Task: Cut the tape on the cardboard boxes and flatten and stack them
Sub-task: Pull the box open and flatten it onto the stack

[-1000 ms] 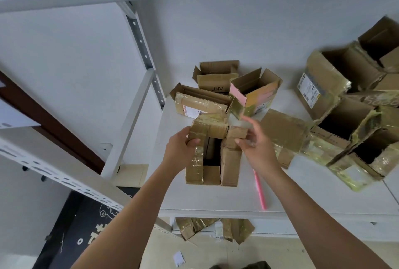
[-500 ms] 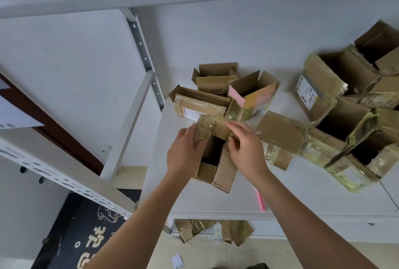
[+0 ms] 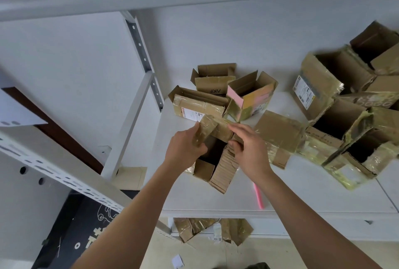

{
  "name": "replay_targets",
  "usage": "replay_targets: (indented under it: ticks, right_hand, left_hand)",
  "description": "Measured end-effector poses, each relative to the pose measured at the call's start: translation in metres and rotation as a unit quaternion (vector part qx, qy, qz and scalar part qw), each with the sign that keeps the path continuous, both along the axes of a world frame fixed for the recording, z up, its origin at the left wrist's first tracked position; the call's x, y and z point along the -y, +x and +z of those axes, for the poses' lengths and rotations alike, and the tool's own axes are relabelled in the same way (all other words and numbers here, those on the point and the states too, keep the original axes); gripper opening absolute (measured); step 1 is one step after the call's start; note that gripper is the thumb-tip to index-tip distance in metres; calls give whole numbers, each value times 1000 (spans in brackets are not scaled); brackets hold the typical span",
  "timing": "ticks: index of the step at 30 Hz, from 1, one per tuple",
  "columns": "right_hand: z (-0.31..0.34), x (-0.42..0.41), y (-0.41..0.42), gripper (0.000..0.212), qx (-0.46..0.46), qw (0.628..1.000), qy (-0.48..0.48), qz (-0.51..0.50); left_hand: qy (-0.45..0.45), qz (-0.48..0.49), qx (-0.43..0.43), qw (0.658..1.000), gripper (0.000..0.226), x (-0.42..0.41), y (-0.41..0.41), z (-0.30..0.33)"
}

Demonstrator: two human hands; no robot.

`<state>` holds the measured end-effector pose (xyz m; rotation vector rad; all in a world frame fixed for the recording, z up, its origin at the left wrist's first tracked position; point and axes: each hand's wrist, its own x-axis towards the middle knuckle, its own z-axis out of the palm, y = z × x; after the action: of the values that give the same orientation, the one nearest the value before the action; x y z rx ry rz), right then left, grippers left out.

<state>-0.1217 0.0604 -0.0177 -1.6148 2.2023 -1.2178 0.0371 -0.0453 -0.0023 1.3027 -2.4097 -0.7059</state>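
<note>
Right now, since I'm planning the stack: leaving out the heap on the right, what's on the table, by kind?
Box being worked on: 1
Open small boxes behind it: 3
Flat cardboard piece: 1
Pink stick: 1
Total: 6

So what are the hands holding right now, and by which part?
Both hold the small taped box on the table. The left hand grips its left top flap; the right hand grips the right top flap and wall.
</note>
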Motion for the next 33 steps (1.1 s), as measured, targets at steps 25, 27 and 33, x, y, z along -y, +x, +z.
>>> replay_targets:
  ticks: [25,27,33]
  right_hand:
    - [-8,-9,13,51,-164,985,54,-23]
    - [-13,-12,24,37,-162,986,46,15]
    - [-35,-11,31,62,51,978,162,119]
  left_hand:
    - [35,84,44,995,69,-5,20,-23]
    - [51,134,19,990,64,-3,20,-21]
    - [126,115,35,985,82,-7,29,-34]
